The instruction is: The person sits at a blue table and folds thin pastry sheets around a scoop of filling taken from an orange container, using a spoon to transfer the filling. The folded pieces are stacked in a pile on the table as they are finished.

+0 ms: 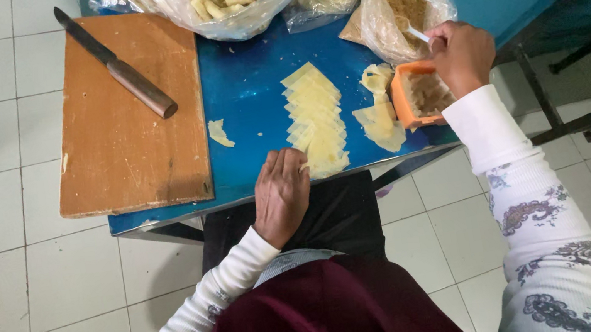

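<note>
A rectangular brown wooden cutting board (124, 113) lies on the left part of the blue table (251, 79), with a long dark-bladed knife with a metal handle (116, 64) resting diagonally on it. Just right of the board sits a small pale dough scrap (219, 133). The left hand (282, 194) rests palm down at the table's near edge, its fingers (294, 165) loosely together and touching the row of overlapping pale yellow square dough sheets (315, 116). Further right, the right hand (462, 55) grips a thin white spoon handle (416, 34) above a small orange plastic container of filling (419, 95). Clear plastic bags (396, 6) lie behind.
</note>
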The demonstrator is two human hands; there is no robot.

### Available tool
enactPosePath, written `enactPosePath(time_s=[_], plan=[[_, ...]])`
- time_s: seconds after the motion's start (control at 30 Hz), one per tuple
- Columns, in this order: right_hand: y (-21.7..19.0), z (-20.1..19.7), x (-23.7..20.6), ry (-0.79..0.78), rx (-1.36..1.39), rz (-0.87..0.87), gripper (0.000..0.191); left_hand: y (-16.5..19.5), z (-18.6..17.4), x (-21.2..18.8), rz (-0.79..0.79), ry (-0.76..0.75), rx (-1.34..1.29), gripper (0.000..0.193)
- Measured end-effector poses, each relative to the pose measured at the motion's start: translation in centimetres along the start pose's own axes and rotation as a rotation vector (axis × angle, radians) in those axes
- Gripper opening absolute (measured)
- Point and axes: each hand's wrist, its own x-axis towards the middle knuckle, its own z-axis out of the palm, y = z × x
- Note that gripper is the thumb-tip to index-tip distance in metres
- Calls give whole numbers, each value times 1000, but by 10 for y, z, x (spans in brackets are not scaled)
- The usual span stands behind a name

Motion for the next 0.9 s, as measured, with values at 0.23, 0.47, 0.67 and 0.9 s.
enactPosePath(time_s=[0.23,0.47,0.67,0.9], plan=[[25,-11,-3,-77,439,239,18,3,-4,2,-40,-9,-146,37],[12,-47,-40,-142,548,223,20,4,2,3,-231,-28,-280,44],[-55,-58,-105,-371,812,224,20,0,5,0,-204,70,-299,44],[-111,-57,-142,-367,550,-1,14,0,8,-1,-248,91,-287,43]])
